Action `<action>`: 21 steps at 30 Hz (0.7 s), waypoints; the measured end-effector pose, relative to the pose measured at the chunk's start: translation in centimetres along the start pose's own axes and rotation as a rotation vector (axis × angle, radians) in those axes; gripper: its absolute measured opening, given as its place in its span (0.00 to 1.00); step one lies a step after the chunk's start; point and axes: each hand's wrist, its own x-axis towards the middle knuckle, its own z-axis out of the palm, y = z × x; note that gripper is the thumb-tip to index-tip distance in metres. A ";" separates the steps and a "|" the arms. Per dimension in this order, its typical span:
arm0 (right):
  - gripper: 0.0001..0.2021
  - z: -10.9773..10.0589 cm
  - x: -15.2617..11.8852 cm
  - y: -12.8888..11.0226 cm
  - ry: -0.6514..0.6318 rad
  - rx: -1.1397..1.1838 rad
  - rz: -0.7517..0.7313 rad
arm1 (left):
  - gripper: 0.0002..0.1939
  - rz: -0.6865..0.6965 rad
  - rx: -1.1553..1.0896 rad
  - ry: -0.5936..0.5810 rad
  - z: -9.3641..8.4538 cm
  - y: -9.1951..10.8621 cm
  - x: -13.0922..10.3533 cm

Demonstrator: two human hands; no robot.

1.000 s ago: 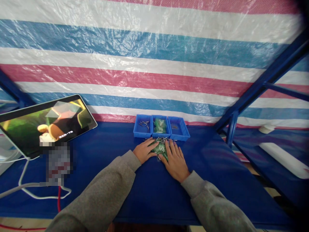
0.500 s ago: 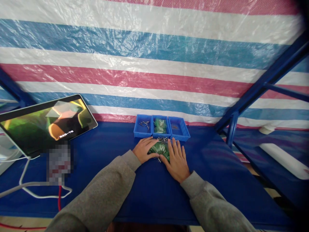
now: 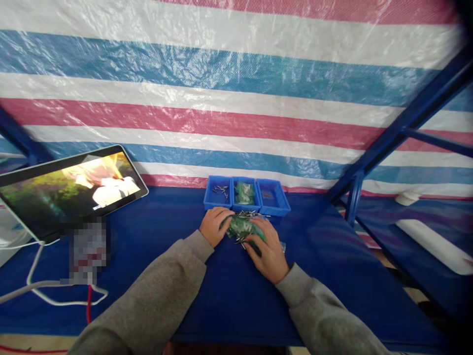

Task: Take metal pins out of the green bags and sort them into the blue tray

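A crinkled green plastic packet (image 3: 241,226) lies on the table between my hands, just in front of the blue bins. Curled around its left end is my left hand (image 3: 215,227), fingers closed on the plastic. My right hand (image 3: 271,252) grips the right end, thumb and fingers bent inward. Several thin metal pins (image 3: 248,214) lie along the packet's far side, and a few more (image 3: 241,241) show at its near edge. A bit of clear plastic (image 3: 283,246) sticks out beside my right hand.
Three joined blue bins stand behind: the left bin (image 3: 207,199) holds loose metal pins, the middle one a green packet (image 3: 244,192), the right one (image 3: 283,204) small pieces. A tablet (image 3: 74,192) and white cable (image 3: 40,296) are at left; a blue frame post (image 3: 354,197) at right.
My fingers, flatter and spread before, have curled in around the packet. My right hand's fingers have bent and drawn back toward me. The tablet's picture has changed.
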 end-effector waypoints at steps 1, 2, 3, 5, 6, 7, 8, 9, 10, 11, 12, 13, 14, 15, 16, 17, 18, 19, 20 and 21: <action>0.11 -0.2 0.5 0.0 0.012 -0.005 0.032 | 0.12 -0.004 -0.004 0.015 0.0 0.0 0.1; 0.11 -0.5 1.1 0.1 0.017 -0.017 0.085 | 0.11 -0.013 -0.009 0.035 -0.1 0.1 0.2; 0.12 -0.7 2.0 0.3 0.003 -0.032 0.145 | 0.11 -0.028 -0.016 0.061 -0.1 0.1 0.4; 0.11 -1.2 4.1 0.7 -0.140 -0.073 0.218 | 0.10 -0.076 -0.037 0.126 -0.2 0.2 1.0; 0.11 -1.3 5.2 0.9 -0.242 -0.099 0.238 | 0.10 -0.104 -0.048 0.156 -0.2 0.3 1.3; 0.10 -1.4 6.4 1.1 -0.323 -0.139 0.264 | 0.10 -0.130 -0.055 0.178 -0.2 0.3 1.6; 0.10 -1.4 7.4 1.2 -0.404 -0.178 0.273 | 0.09 -0.154 -0.058 0.193 -0.2 0.3 1.9; 0.10 -1.3 8.3 1.3 -0.462 -0.213 0.280 | 0.09 -0.177 -0.056 0.202 -0.1 0.4 2.1; 0.10 -1.1 9.0 1.3 -0.502 -0.236 0.280 | 0.08 -0.197 -0.050 0.206 -0.1 0.4 2.3; 0.10 -0.9 9.6 1.3 -0.526 -0.249 0.281 | 0.08 -0.216 -0.042 0.209 -0.1 0.5 2.5; 0.10 -0.6 9.9 1.3 -0.544 -0.247 0.272 | 0.08 -0.233 -0.035 0.214 -0.1 0.5 2.5; 0.10 -0.4 10.1 1.2 -0.558 -0.240 0.263 | 0.08 -0.248 -0.028 0.223 -0.1 0.7 2.6; 0.11 -0.2 10.1 1.2 -0.569 -0.230 0.254 | 0.08 -0.258 -0.025 0.235 -0.1 0.8 2.6; 0.12 0.0 10.0 1.2 -0.581 -0.222 0.248 | 0.08 -0.263 -0.029 0.249 -0.1 1.0 2.5; 0.13 0.1 9.9 1.2 -0.591 -0.219 0.245 | 0.08 -0.263 -0.040 0.261 -0.1 1.1 2.5; 0.14 0.3 9.7 1.2 -0.598 -0.221 0.245 | 0.08 -0.260 -0.055 0.272 -0.1 1.3 2.4; 0.15 0.4 9.5 1.1 -0.601 -0.224 0.244 | 0.08 -0.254 -0.071 0.280 0.0 1.4 2.4; 0.16 0.4 9.3 1.1 -0.601 -0.229 0.243 | 0.08 -0.250 -0.086 0.285 0.0 1.4 2.3; 0.16 0.5 9.1 1.1 -0.599 -0.234 0.240 | 0.08 -0.248 -0.097 0.290 0.1 1.4 2.1; 0.16 0.5 9.0 1.1 -0.597 -0.238 0.236 | 0.08 -0.247 -0.103 0.296 0.1 1.3 2.0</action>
